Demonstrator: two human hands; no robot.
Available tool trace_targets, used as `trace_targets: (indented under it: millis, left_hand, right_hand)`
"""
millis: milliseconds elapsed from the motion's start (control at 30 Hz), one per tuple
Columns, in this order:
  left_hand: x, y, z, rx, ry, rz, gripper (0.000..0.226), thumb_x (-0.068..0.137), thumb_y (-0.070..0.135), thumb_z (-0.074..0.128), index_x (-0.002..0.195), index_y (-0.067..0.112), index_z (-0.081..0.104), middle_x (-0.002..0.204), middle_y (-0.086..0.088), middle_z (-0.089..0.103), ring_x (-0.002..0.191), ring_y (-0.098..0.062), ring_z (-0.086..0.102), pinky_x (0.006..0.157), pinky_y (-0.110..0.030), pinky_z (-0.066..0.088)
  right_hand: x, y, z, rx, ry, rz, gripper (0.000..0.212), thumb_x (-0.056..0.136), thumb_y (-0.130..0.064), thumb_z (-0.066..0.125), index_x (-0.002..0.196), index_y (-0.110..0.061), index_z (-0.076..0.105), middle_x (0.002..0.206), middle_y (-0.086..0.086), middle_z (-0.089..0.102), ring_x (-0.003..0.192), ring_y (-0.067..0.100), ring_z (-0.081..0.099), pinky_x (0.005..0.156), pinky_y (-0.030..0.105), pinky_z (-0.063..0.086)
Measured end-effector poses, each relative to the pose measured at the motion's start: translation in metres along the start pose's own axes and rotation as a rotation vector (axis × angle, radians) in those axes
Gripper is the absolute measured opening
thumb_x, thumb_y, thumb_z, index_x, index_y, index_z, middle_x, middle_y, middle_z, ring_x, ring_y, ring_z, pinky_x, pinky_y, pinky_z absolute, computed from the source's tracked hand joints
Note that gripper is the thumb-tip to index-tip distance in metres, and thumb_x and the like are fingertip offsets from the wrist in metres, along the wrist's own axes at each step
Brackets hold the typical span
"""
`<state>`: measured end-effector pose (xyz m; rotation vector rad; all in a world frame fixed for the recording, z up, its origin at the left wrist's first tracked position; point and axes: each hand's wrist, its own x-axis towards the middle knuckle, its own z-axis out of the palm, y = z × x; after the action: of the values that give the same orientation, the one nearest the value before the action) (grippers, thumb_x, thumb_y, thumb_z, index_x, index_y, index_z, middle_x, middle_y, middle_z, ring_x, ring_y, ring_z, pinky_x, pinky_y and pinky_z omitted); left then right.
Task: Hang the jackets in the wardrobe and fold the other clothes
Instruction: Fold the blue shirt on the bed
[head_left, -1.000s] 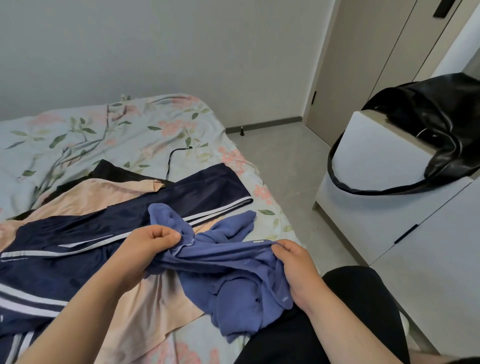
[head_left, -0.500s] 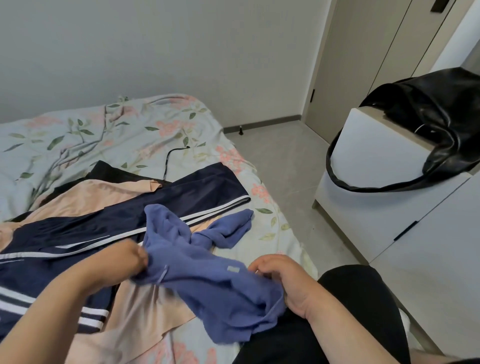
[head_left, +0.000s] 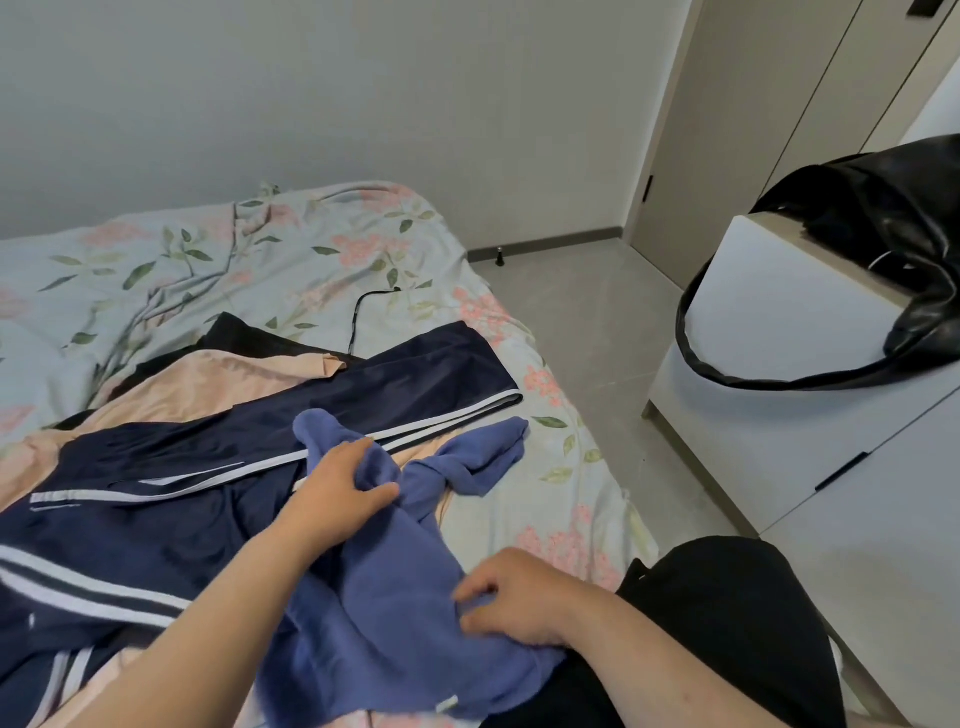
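The floral-sheeted bed (head_left: 260, 260) spreads ahead of and to the left of both your hands. Off to the right of your right hand stands a white cabinet (head_left: 779, 441) with a black bag (head_left: 893, 218) slumped on top, and the wardrobe doors (head_left: 727, 130) lie beyond it. A navy striped garment (head_left: 156, 519) lies under your left forearm, over a peach garment (head_left: 208, 384). The blue garment (head_left: 384, 623) runs between your hands, one twisted end trailing past your left hand onto the sheet. Your left hand (head_left: 337, 493) grasps a bunched fold of it. Your right hand (head_left: 519, 597), nearer your lap, pinches its edge with curled fingers. A black cord (head_left: 358, 317) lies well beyond your left hand.
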<state>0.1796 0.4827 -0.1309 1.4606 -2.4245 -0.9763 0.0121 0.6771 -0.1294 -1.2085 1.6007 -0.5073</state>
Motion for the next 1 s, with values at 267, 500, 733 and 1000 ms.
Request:
trace_targets:
  millis: [267, 500, 733, 1000]
  left_hand:
    - [-0.003, -0.019, 0.012, 0.416, -0.089, -0.057, 0.004, 0.087, 0.030, 0.053, 0.089, 0.027, 0.051, 0.093, 0.001, 0.064, 0.080, -0.021, 0.054, 0.062, -0.028, 0.038]
    - [-0.073, -0.043, 0.000, 0.030, -0.222, 0.051, 0.029, 0.076, 0.027, 0.068, 0.062, 0.029, 0.042, 0.053, 0.010, 0.042, 0.051, -0.008, 0.035, 0.050, -0.021, 0.029]
    - [-0.096, -0.036, 0.000, -0.005, -0.341, 0.210, 0.020, 0.065, 0.049, 0.065, 0.070, 0.036, 0.051, 0.068, 0.015, 0.052, 0.063, -0.003, 0.045, 0.058, -0.017, 0.034]
    - [-0.078, -0.030, -0.014, -0.008, 0.155, 0.125, 0.026, 0.084, 0.018, 0.070, 0.067, 0.031, 0.056, 0.076, 0.022, 0.062, 0.069, -0.003, 0.058, 0.059, -0.023, 0.041]
  right_hand:
    - [0.007, 0.002, -0.009, 0.346, 0.173, 0.098, 0.022, 0.082, -0.026, 0.064, 0.083, -0.006, 0.074, 0.082, -0.005, 0.070, 0.080, 0.006, 0.060, 0.080, 0.023, 0.047]
    - [0.059, -0.013, 0.026, 0.097, 0.282, 0.078, 0.049, 0.085, -0.042, 0.065, 0.131, -0.029, 0.051, 0.123, -0.015, 0.059, 0.112, 0.003, 0.056, 0.092, 0.022, 0.043]
    - [0.069, -0.027, 0.030, 0.313, 0.391, 0.034, 0.025, 0.090, -0.019, 0.063, 0.072, -0.002, 0.062, 0.060, -0.001, 0.056, 0.055, 0.010, 0.046, 0.058, 0.025, 0.039]
    - [0.029, -0.002, -0.039, 0.489, 0.788, 0.174, 0.020, 0.091, -0.012, 0.051, 0.072, -0.008, 0.057, 0.054, 0.000, 0.055, 0.052, 0.014, 0.052, 0.051, 0.029, 0.040]
